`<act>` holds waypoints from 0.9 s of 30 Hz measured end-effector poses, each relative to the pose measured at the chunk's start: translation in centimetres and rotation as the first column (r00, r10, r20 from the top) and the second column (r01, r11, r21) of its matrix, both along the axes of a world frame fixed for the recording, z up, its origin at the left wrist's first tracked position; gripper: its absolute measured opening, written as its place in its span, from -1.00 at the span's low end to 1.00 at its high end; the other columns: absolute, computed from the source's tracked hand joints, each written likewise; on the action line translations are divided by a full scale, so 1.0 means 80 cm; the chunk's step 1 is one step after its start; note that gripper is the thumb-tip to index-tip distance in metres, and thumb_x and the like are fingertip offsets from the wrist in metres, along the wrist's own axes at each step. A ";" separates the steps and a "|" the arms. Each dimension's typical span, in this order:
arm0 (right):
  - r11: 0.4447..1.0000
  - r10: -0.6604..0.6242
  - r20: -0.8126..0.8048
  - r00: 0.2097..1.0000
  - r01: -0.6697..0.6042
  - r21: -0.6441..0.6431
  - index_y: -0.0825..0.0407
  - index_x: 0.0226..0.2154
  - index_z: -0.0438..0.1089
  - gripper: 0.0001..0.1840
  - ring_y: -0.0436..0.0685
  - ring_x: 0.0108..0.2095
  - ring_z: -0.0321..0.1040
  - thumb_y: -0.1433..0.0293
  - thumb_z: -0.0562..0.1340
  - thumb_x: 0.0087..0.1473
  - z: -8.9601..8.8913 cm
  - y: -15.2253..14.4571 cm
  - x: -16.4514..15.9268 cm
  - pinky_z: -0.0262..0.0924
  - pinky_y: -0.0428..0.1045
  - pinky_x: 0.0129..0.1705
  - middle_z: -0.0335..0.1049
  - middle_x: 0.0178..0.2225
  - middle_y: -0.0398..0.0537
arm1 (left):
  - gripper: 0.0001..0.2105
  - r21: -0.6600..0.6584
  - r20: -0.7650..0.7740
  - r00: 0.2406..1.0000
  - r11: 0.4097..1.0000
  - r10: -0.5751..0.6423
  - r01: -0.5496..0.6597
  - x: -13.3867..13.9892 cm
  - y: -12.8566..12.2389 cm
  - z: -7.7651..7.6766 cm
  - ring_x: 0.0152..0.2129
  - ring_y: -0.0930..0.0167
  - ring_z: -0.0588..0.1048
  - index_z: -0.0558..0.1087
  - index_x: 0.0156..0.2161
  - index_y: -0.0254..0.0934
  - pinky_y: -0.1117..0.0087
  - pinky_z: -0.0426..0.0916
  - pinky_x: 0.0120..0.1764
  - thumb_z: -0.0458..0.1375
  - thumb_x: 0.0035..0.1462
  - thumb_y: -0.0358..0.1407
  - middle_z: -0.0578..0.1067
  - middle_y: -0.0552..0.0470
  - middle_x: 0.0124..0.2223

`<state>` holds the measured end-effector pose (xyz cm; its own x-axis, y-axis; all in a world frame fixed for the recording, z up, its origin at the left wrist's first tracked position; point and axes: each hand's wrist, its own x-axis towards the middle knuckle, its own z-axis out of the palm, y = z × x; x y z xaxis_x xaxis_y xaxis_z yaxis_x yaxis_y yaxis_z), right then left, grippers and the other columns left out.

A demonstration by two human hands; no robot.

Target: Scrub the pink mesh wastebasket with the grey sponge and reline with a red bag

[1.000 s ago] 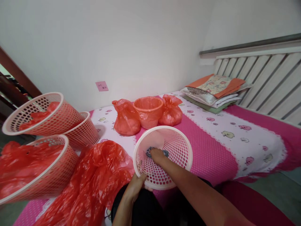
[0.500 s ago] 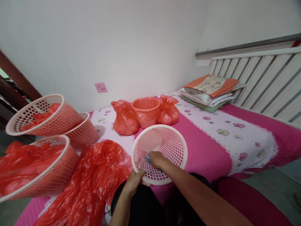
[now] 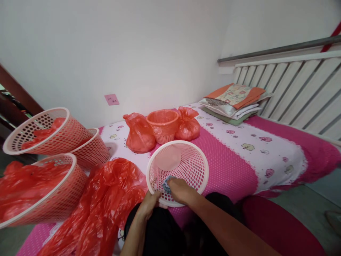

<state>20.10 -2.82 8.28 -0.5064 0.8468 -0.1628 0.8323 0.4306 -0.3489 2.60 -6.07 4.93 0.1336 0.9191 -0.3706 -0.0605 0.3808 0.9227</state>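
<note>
Fingers (image 3: 174, 184) of our right hand (image 3: 181, 190) grasp a bunched cloth (image 3: 166, 185) inside a pink mesh basket (image 3: 195, 161)

From the head camera, we look down on the mesh basket, which lies tilted in front of us with its wide mouth facing our way. Our right hand reaches in over the lower rim, its fingers clenched on the blue-grey cloth near the inner wall; we cannot tell how firmly the cloth presses there. Our left hand (image 3: 150, 204) grips the same rim at its lower left, the thumb above and other fingers tucked underneath. Just beyond our dark-clothed knees (image 3: 160, 231), the basket sits at the near edge of the bedspread (image 3: 237, 169), magenta with white bands of printed trees.

To our left, a crumpled red plastic sheet or bag (image 3: 106, 202) spreads beside the basket, and past it are three more pink baskets (image 3: 96, 151) with red plastic in them. Behind our basket, a smaller lined basket (image 3: 163, 138) stands upright between two gathered red bags (image 3: 140, 137). Farther right, a folded pile of bedding (image 3: 233, 101) lies near a white slatted rail (image 3: 287, 89). We also see a pink note (image 3: 111, 99) on the wall (image 3: 149, 53).
</note>
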 end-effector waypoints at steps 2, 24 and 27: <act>1.000 0.011 -0.005 1.000 -0.011 0.006 0.16 -0.02 0.48 -0.64 0.30 0.01 0.50 0.57 0.16 0.14 0.005 -0.012 0.002 0.22 0.02 -0.09 0.55 0.01 0.24 | -0.23 0.006 0.000 1.000 1.000 -0.004 0.004 0.000 -0.001 0.000 -0.37 0.15 0.64 0.41 0.14 -0.38 0.20 0.56 -0.38 0.41 -0.11 0.06 0.68 -0.20 -0.25; 0.989 0.076 -0.235 0.969 -0.104 -0.108 0.04 -0.19 0.47 -0.59 0.18 -0.09 0.44 0.63 0.12 -0.08 0.008 -0.087 0.081 0.16 -0.02 -0.08 0.54 -0.09 0.04 | -0.38 -0.009 0.016 1.000 1.000 -0.020 0.020 -0.005 -0.003 -0.001 -0.36 0.15 0.63 0.35 0.14 -0.41 0.15 0.57 -0.32 0.33 -0.02 -0.17 0.66 -0.20 -0.22; 0.977 0.026 -0.336 0.942 -0.095 -0.190 0.01 -0.23 0.51 -0.65 0.17 -0.14 0.43 0.58 0.13 -0.04 0.016 -0.087 0.118 0.17 -0.01 -0.08 0.58 -0.16 -0.04 | -0.13 -0.009 0.035 0.999 1.000 0.010 -0.010 -0.006 -0.002 -0.003 -0.28 0.13 0.64 0.11 0.36 -0.36 0.16 0.58 -0.34 0.36 -0.01 -0.18 0.65 -0.27 -0.05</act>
<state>29.54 -9.80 9.57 -0.6098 0.7799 -0.1410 0.6299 0.3690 -0.6834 2.15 -6.25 4.68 0.1377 0.9172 -0.3738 -0.0969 0.3880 0.9165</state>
